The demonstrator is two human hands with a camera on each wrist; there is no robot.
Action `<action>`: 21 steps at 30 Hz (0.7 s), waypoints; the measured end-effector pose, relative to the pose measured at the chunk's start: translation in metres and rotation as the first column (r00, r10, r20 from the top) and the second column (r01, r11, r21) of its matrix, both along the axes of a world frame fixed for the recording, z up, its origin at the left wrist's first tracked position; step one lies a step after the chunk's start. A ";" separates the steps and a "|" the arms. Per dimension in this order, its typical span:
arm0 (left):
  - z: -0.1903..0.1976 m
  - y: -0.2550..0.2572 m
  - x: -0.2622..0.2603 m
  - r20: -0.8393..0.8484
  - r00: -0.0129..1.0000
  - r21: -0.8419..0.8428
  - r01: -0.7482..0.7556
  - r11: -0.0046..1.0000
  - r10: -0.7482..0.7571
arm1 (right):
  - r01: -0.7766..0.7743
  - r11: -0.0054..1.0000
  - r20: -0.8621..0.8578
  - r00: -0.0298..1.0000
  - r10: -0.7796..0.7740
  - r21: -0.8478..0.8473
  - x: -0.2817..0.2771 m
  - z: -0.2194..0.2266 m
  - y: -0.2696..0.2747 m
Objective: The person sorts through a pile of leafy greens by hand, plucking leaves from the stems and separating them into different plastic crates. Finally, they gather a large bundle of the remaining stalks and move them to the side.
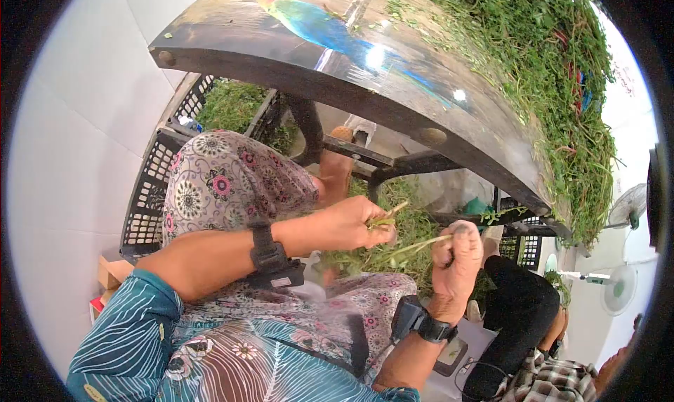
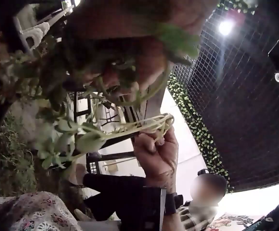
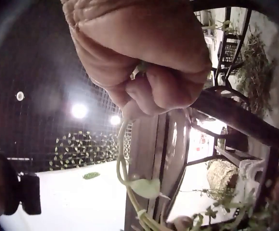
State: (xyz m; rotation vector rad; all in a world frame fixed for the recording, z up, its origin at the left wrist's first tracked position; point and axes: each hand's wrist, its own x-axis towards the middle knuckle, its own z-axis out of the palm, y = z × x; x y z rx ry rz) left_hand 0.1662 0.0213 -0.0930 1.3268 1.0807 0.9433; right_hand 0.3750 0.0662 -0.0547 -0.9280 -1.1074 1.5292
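Observation:
Over the lap, my left hand [image 1: 344, 223] grips a small bunch of green stems [image 1: 385, 221], their cut-looking ends poking past the fingers. Facing it on the right, my right hand [image 1: 460, 261] pinches pale green stems [image 1: 414, 249] that stretch across toward the left hand. In the left wrist view, leafy stems [image 2: 139, 127] run to the curled fingers of the right hand [image 2: 158, 154]. The right wrist view has a stem with a leaf [image 3: 146, 187] trailing below the right hand [image 3: 144, 62], whose fingers are curled tightly.
A table [image 1: 295, 72] with a painted bird stands ahead, bearing a large heap of leafy greens [image 1: 519, 58]. Loose greens [image 1: 404, 198] lie on the floor below. Black crates [image 1: 151, 198] stand at the left. Another person in black trousers [image 1: 523, 300] sits at the right, near fans [image 1: 621, 290].

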 end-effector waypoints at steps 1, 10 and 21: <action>-0.006 0.002 -0.002 -0.029 0.999 0.057 -0.027 0.998 0.029 | 0.009 1.000 -0.026 1.000 -0.009 0.017 -0.001 -0.001 0.002; -0.007 0.010 -0.015 -0.403 0.868 0.294 -0.178 0.939 0.291 | -0.026 1.000 -0.541 0.841 0.013 -0.016 0.053 0.016 0.025; 0.014 0.006 -0.007 -0.077 0.993 0.117 0.103 0.988 -0.095 | -0.204 0.975 0.027 0.978 0.207 -0.083 -0.008 -0.001 -0.001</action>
